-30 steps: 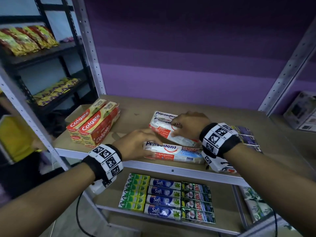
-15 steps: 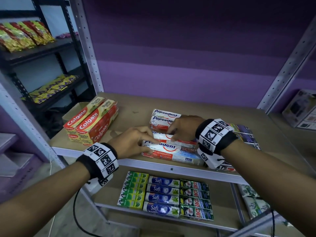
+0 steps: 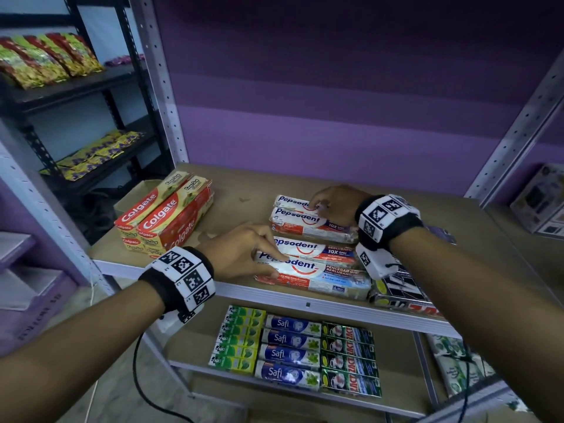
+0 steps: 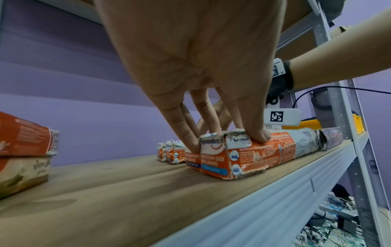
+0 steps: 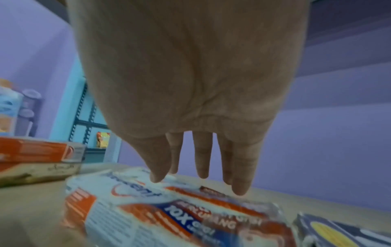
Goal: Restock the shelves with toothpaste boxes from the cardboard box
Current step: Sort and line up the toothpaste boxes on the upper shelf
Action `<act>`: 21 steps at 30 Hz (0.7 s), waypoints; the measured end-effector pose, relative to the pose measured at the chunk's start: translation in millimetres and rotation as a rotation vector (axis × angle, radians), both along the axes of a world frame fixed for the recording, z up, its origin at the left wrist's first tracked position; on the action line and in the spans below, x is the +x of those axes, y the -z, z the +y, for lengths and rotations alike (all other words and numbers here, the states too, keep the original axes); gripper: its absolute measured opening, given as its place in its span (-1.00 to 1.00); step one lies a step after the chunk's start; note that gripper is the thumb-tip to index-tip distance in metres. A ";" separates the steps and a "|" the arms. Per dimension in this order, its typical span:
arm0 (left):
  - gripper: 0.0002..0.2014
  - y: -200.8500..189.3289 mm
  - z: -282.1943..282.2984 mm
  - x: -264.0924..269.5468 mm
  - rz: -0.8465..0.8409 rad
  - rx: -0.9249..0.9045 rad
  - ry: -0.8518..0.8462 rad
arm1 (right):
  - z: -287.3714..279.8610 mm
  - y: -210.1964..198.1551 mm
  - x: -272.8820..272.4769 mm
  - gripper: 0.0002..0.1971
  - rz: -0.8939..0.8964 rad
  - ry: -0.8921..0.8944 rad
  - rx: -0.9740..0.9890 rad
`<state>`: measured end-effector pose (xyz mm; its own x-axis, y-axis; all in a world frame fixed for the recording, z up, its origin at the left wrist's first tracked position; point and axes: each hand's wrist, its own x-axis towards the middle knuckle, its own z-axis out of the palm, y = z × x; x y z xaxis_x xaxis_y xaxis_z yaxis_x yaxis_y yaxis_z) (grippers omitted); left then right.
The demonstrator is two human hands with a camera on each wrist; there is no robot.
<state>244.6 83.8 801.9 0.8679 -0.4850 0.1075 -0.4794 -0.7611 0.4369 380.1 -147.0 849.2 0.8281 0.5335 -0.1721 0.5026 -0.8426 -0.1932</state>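
At the shelf's (image 3: 232, 206) front edge, a left hand (image 3: 241, 251) grips the end of the nearest Pepsodent box (image 3: 317, 274), thumb on its front side, fingers (image 4: 258, 133) over the top. The right hand (image 3: 334, 206), fingers relaxed and extended, touches the rear Pepsodent boxes (image 3: 300, 219) toward the shelf's middle. Stacked Colgate boxes (image 3: 164, 215) sit at the left front corner.

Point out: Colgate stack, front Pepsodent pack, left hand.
Colgate stack (image 3: 161, 213): head view, red top face of the upper box.
front Pepsodent pack (image 3: 317, 271): head view, white top face.
left hand (image 3: 241, 250): head view, back of hand.
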 end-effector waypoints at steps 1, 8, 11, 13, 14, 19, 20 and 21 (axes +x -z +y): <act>-0.65 -0.1 -0.3 1.2 0.003 -0.001 0.000 | 0.9 5.2 6.6 -0.62 0.015 0.017 -0.030; -0.67 7.0 0.8 6.6 0.014 0.027 -0.044 | 12.9 26.4 25.8 -0.38 0.093 0.090 -0.127; -0.70 9.1 0.7 9.6 0.040 0.019 -0.040 | 13.6 23.6 27.8 -0.38 0.124 0.074 -0.137; -0.72 9.6 1.9 11.2 0.060 0.064 -0.062 | 13.7 22.0 27.5 -0.42 0.138 0.048 -0.128; -0.70 10.3 2.7 11.7 0.070 0.087 -0.071 | 13.4 21.6 26.0 -0.43 0.143 0.039 -0.127; -0.59 11.3 3.6 12.2 0.073 0.108 -0.076 | 13.1 20.8 21.2 -0.44 0.158 -0.001 -0.154; -0.58 10.9 3.4 12.0 0.075 0.110 -0.074 | 13.0 20.8 19.7 -0.43 0.156 -0.007 -0.168; -0.57 10.2 3.6 12.1 0.077 0.114 -0.072 | 13.2 20.4 18.0 -0.42 0.150 -0.013 -0.184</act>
<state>256.7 87.4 791.7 0.9043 -0.4267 -0.0125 -0.3906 -0.8388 0.3793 398.1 -133.8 828.9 0.7792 0.4924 -0.3878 0.4913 -0.8640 -0.1098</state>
